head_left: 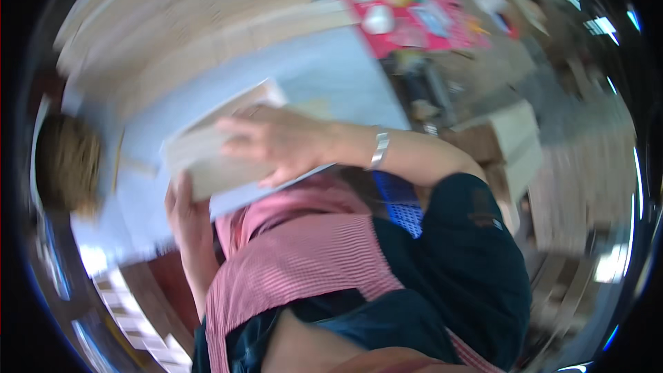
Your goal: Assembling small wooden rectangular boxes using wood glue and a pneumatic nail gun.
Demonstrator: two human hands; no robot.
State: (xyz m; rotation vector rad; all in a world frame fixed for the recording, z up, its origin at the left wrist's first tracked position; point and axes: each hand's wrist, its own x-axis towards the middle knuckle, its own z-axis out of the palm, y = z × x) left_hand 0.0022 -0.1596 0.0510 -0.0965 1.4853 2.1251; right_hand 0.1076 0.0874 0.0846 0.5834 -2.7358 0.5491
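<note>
The right forearm is coming in from the right side, bent at the elbow and reaching nearly level across the desk's near edge, with a silver band circling the wrist. The right hand is lying palm-down over a pale wooden piece, its fingers spreading apart and pointing left across the upper face, while the thumb is angling toward the edge nearest the body. The left forearm is rising steeply from the lower edge of the view, and the left hand is pinching the piece's near-left corner between thumb and fingers; blur is hiding how far those fingers are curling underneath.

The wooden piece is sitting over the desk's near edge, slanting so that its far-right corner is pointing away from the body. Beyond it, pale boards are lying along the far edge. A thin strip is resting toward the left edge, near a blurred brown bundle.
</note>
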